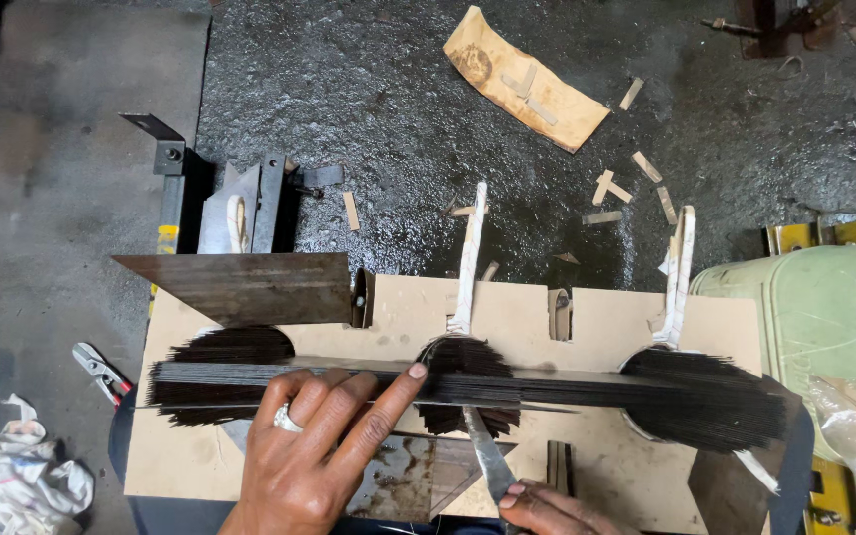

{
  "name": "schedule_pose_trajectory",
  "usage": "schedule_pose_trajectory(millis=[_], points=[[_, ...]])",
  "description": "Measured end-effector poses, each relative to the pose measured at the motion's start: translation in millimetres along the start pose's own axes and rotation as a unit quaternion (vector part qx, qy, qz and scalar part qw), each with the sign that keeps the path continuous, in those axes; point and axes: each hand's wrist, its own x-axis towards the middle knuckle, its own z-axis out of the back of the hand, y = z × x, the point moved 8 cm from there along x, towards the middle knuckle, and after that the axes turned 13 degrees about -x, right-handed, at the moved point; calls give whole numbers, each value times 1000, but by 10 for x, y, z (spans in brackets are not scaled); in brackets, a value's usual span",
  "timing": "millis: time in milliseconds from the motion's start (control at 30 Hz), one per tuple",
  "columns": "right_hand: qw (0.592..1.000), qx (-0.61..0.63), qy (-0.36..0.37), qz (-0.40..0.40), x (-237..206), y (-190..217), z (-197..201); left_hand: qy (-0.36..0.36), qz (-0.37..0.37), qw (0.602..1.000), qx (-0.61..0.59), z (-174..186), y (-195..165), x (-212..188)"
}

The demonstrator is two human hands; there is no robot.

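While the left hand (314, 451) lies flat at lower centre of the frame, fingers spread and open, its forefinger tip presses on a long bundle of thin dark strips (468, 391); it grips nothing. A ring sits on one finger. The bundle runs left to right across a tan board (408, 312) and rests in three round cut-outs. At the bottom edge the right hand (557, 507) shows only as a few fingers pinched on a narrow metal blade (487, 458), whose tip points up to the underside of the bundle near the middle cut-out; how the rest of that hand is closed cannot be told, since the frame cuts it off.

Two white tape strips (470, 258) rise from the middle and right cut-outs toward the top of the frame. A rusty steel plate (250, 285) lies on the board's upper left, just above the bundle, with a dark metal bracket (240, 203) behind it. Pliers (101, 372) lie on the floor at left, a white rag (12, 485) in the lower left corner. A brown paper scrap (522, 79) and small offcuts are scattered on the dark floor above. A pale green casing (814, 297) fills the right edge, partly cut off.
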Motion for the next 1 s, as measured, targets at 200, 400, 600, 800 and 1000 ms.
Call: schedule_pose_trajectory(millis=[200,400,600,800,1000], points=[[958,200,-46,201,52,209,740,-1,-17,1000,21,-2,-31,-71],[901,95,-419,-58,18,552,1534,-7,-14,1000,13,25,-51,-78],[901,77,-386,-181,361,888,1533,-2,-7,1000,9,15,-65,-20],[915,91,-361,-155,501,975,1602,-3,-10,1000,8,-21,-34,0],[928,97,-334,-134,569,957,1555,5,20,1000,10,-50,25,-18]])
